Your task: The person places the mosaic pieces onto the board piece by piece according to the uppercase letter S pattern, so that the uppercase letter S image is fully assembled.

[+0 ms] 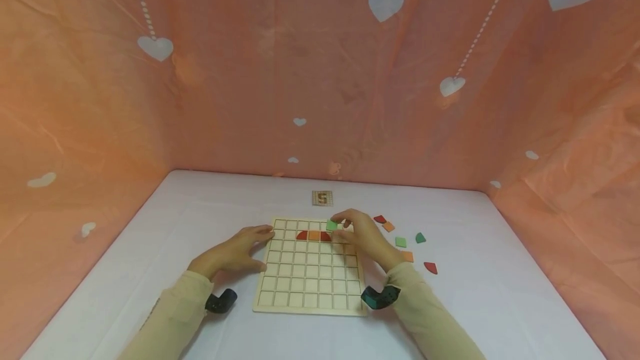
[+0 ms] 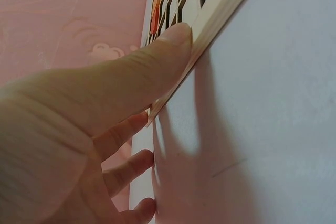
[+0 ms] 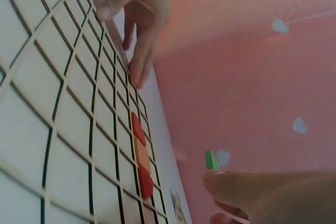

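Observation:
A pale wooden grid board lies flat on the white table. Near its far edge sit two red quarter-round tiles with an orange square tile between them. My right hand pinches a light green square tile between thumb and fingers; in the right wrist view that tile is raised above the board. With fingers spread, my left hand touches the board's left edge. The left wrist view has its thumb against the board's rim.
Right of the board lie loose tiles: a light green square, a dark green quarter-round, orange squares and red quarter-rounds. A small pattern card is behind the board. A pink curtain surrounds the table.

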Tool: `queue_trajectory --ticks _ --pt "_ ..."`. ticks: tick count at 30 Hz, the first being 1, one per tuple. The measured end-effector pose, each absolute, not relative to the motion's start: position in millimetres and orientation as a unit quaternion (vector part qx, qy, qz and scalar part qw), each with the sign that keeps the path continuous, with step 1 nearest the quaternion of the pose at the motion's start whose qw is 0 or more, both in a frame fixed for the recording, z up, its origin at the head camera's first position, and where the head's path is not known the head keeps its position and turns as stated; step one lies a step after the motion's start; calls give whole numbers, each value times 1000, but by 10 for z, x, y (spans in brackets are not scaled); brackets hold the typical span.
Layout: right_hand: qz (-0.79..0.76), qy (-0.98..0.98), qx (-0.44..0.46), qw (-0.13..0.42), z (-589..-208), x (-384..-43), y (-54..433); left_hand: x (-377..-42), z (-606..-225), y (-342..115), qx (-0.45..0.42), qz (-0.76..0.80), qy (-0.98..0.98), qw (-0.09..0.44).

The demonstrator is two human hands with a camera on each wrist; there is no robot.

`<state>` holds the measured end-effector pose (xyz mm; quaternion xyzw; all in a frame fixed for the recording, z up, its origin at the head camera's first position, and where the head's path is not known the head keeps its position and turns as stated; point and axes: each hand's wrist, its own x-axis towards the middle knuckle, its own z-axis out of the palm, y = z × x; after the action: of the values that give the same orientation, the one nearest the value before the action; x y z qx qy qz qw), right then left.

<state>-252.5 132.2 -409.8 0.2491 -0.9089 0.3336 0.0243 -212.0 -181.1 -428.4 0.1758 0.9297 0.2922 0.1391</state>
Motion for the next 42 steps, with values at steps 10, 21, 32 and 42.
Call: queue_trajectory --ticks 10,21,32,42 --pt "311 -912 269 -10 -4130 -2529 1060 -2140 -4255 -1801 172 290 931 139" --pt "299 -906 296 -41 -4179 -2461 846 -2120 -4220 -1802 176 289 931 139" --pt "239 -913 329 -34 -4250 -2481 721 -2127 -4244 -1816 184 289 929 140" --pt "208 -924 319 -38 -4257 -2477 691 -2125 -4261 -1817 184 287 930 139"
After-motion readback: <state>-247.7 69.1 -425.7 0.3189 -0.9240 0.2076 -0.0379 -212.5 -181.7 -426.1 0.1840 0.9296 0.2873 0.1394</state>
